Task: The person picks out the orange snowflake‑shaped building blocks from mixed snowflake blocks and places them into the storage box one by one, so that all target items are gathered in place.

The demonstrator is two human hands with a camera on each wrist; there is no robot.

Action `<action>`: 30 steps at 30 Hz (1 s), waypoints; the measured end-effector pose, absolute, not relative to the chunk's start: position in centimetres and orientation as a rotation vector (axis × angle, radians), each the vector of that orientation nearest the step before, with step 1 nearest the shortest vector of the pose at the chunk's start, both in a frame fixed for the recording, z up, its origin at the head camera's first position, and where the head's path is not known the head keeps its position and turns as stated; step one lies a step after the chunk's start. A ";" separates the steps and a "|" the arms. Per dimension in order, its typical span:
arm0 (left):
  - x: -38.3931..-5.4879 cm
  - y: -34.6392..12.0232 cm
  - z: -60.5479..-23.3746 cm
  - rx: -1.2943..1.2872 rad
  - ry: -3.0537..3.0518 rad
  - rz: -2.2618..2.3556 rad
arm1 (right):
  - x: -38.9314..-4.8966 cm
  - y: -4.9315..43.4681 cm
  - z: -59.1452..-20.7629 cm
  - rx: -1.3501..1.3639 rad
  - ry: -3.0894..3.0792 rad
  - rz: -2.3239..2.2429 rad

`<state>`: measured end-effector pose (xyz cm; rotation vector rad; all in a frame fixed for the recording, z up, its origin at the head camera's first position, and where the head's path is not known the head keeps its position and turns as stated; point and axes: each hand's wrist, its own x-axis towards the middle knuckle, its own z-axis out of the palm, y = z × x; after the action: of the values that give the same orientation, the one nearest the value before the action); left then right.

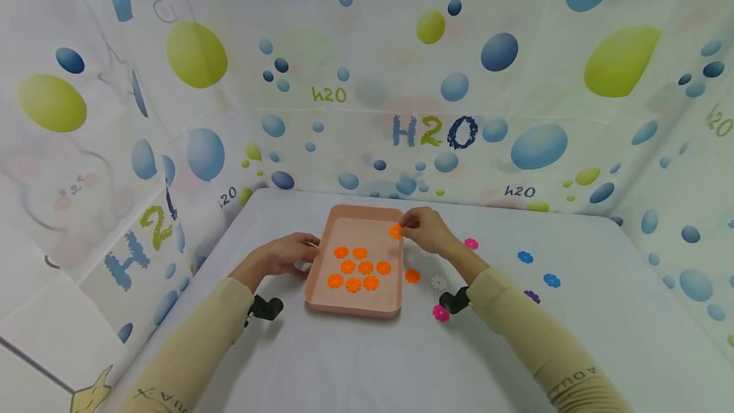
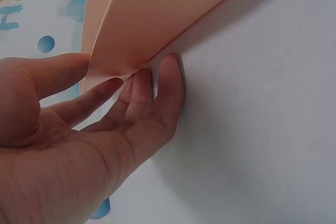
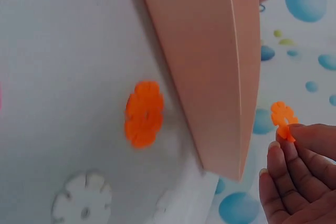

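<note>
A shallow pink tray (image 1: 355, 309) lies on the white cloth, with several orange flower-shaped plastic discs (image 1: 366, 267) grouped in its lower half. My left hand (image 1: 287, 253) grips the tray's left side. In the left wrist view, the thumb (image 2: 68, 69) is at the tray wall and the fingertips reach its bottom edge. My right hand (image 1: 427, 228) pinches one orange flower disc (image 3: 284, 119) between thumb and forefinger, over the tray's upper right rim. Another orange disc (image 1: 412, 276) lies on the cloth just right of the tray.
To the right of the tray lie a white flower disc (image 1: 438, 282), pink discs (image 1: 471, 244), blue discs (image 1: 525, 257) and a purple disc (image 1: 532, 297), partly behind the right sleeve (image 1: 516, 317). A patterned curtain (image 1: 367, 81) hangs behind the table.
</note>
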<state>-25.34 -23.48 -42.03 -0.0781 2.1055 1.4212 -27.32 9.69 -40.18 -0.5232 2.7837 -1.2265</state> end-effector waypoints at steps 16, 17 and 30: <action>-25.1 -23.4 -42.2 -0.066 2.112 1.423 | -27.8 5.9 -42.6 -0.711 2.691 -1.075; -25.1 -23.3 -42.2 -0.066 2.110 1.425 | -27.8 5.8 -42.7 -0.708 2.689 -1.059; -25.3 -23.5 -42.1 -0.045 2.114 1.414 | -28.1 5.1 -43.6 -0.705 2.753 -0.907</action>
<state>-25.33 -23.50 -42.10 -0.0447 2.1136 1.4140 -28.11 5.07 -43.58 -0.7054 2.7529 -0.9068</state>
